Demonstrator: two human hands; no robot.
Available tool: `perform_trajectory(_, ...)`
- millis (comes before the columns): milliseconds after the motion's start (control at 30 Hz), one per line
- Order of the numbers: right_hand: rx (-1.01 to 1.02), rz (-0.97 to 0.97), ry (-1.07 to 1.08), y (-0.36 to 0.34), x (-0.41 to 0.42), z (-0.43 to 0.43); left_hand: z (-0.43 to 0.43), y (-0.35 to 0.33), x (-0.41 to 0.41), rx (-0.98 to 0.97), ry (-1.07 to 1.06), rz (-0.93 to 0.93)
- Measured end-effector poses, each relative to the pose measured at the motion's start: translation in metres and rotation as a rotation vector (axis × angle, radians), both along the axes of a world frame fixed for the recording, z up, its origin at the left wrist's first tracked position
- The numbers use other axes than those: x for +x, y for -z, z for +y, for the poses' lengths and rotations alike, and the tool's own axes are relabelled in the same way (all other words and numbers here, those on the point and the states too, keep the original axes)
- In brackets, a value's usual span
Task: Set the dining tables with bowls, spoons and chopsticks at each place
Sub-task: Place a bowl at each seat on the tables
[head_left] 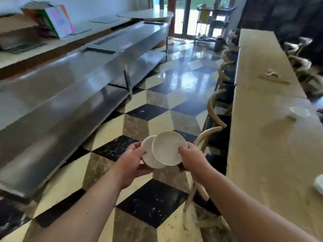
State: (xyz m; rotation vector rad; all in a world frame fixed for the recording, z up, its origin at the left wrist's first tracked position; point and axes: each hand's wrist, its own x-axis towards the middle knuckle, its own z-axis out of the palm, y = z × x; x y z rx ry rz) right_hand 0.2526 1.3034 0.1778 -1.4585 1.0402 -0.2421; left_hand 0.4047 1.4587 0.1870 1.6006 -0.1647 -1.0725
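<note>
Crockery is hovering over the chequered floor (153, 203) in the aisle between a steel counter (70, 75) and the long dining table (262, 154). The left hand (134, 159) is gripping one white bowl (148, 151) at its near rim, thumb on top and fingers curled beneath. The right hand (190, 158) is holding a second bowl (168, 148) the same way, and that bowl's edge is overlapping the first (whether the two are actually touching cannot be told).

On the table, another bowl (299, 112) is sitting at one place, and further along a pair of chopsticks (274, 78) is lying with something pale beside it, too blurred to name. Wooden chairs (215, 109) are lining the table's near side.

Both bowls are looking small, rigid and glazed, probably light enough for one hand each but smooth enough to slip, and likely to shatter on a stone floor. The rim grip seems right: thumb just inside the lip, fingers supporting the underside. Each bowl is probably best lowered flat onto the table, not slid, and the pair kept from knocking together on the way.
</note>
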Motion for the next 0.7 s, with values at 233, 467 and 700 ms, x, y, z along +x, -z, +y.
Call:
perform_trajectory(233,-0.096,0.057,0.550,0.025,-0.100,-0.068,-0.140,0.026,-0.034,0.048,0.417,0.063)
perform_trajectory(467,0.129,-0.079,0.974,0.094,-0.175,-0.129,-0.256,0.074,-0.091,0.141,0.696,0.093)
perform_trajectory(700,0.372,0.046,1.245,0.179,-0.211,-0.187,-0.372,0.128,-0.098,0.258,0.797,-0.011)
